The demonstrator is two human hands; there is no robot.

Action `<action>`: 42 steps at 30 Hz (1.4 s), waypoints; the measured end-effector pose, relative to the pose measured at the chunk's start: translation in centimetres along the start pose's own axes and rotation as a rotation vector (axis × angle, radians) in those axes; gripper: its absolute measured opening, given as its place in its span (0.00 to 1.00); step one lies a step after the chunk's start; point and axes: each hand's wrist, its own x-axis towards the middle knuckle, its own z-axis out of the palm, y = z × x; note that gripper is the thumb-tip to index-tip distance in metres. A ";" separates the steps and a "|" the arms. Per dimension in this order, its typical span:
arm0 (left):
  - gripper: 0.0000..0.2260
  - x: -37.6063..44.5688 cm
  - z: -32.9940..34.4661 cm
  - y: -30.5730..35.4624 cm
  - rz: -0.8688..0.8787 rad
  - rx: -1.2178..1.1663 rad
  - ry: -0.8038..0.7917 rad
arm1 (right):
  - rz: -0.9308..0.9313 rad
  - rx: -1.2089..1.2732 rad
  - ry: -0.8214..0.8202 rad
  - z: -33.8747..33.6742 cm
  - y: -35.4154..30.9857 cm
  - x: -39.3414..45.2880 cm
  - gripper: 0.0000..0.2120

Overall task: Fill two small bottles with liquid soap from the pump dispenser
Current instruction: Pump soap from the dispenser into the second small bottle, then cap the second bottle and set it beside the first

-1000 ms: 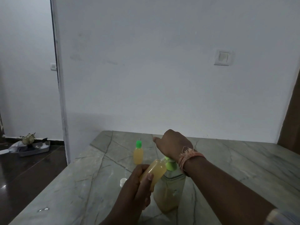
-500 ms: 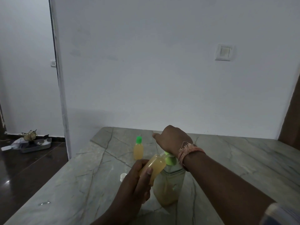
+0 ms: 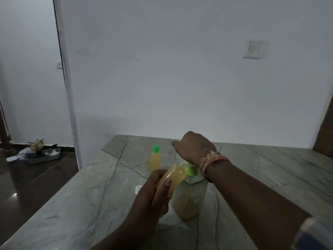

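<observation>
My left hand (image 3: 156, 193) grips a small uncapped bottle (image 3: 175, 175) of yellow soap, tilted with its mouth up against the green pump head (image 3: 191, 170) of the dispenser (image 3: 189, 199). My right hand (image 3: 193, 146) rests on top of the pump, palm down, with a thread band at the wrist; how its fingers lie underneath is hidden. A second small bottle (image 3: 155, 158), filled and closed with a green cap, stands upright just behind on the marble table (image 3: 90, 195). A small white cap (image 3: 138, 188) lies on the table left of my left hand.
The table butts against a white wall with a switch plate (image 3: 253, 49). To the left, the table edge drops to a dark floor, where a tray (image 3: 42, 156) with items sits by the doorway.
The view has tilted slightly, so everything sits a little higher in the frame. Both hands keep their places on the bottle and the pump.
</observation>
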 end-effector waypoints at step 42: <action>0.17 1.4 -5.3 -0.4 -0.017 0.020 0.606 | -0.252 0.357 0.024 6.6 -7.4 -6.7 0.06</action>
